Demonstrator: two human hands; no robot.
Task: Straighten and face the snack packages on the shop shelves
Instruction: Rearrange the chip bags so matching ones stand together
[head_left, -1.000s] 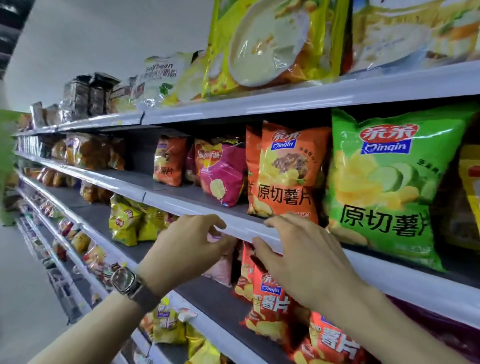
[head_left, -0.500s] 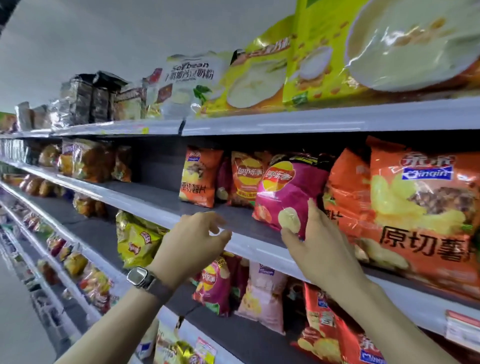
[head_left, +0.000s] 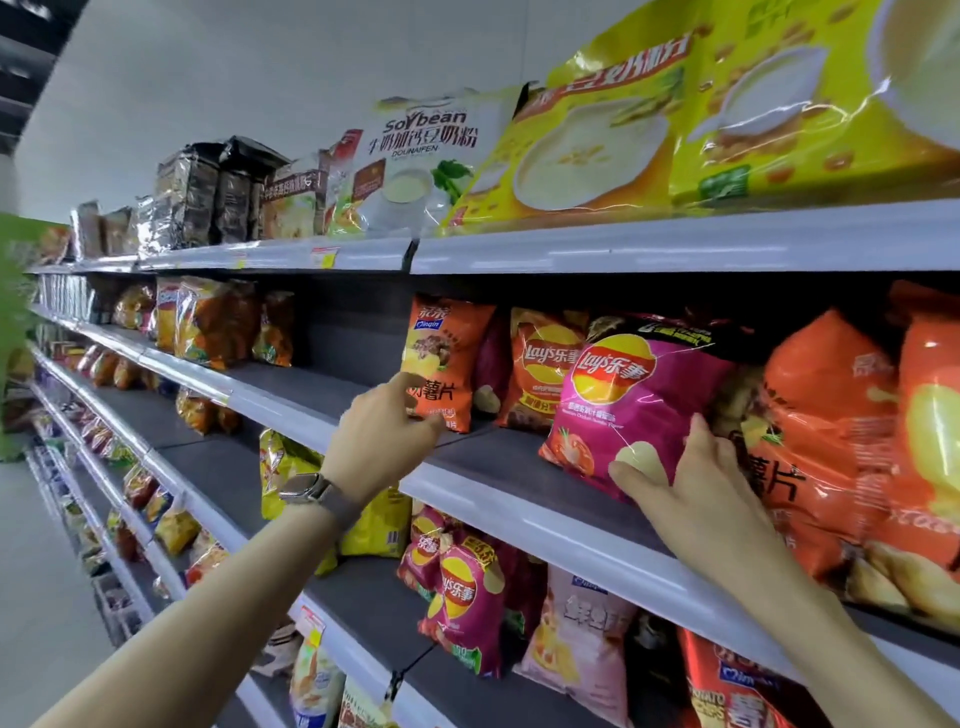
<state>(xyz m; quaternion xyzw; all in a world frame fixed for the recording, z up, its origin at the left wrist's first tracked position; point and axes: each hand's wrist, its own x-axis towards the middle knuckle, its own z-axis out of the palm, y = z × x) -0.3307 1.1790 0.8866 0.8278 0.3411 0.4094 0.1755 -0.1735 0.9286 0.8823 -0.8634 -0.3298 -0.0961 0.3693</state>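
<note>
Pink foil was under the right hand (head_left: 691, 483): with the thumb across the lower front and the fingers on the right edge, it gripped the bottom right corner of the pink Lay's bag (head_left: 634, 400). The bag rose from the hand toward 11 o'clock. Its long axis was not upright but ran from about 7 to 1 o'clock, the top leaning on the big orange bags (head_left: 831, 441) at 3 o'clock. This lean is probably what the coming move has to correct, and the right hand was the nearer one for it.

The left hand (head_left: 384, 431) held nothing. Its fingers were loosely curled and the index finger stretched toward 1 o'clock at the orange Qinqin bag (head_left: 447, 358); whether it touched the bag could not be told. A watch (head_left: 306, 488) sat on that wrist. Between the two bags stood an orange Lay's bag (head_left: 545, 364), set further back.

All of these stood on the middle shelf (head_left: 519, 514), which showed bare grey board at 10 o'clock of the left hand. The top shelf (head_left: 675, 244) carried soybean powder bags (head_left: 431, 156) and yellow bags (head_left: 597, 150). The lower shelf (head_left: 379, 592) held more pink bags (head_left: 462, 603).
</note>
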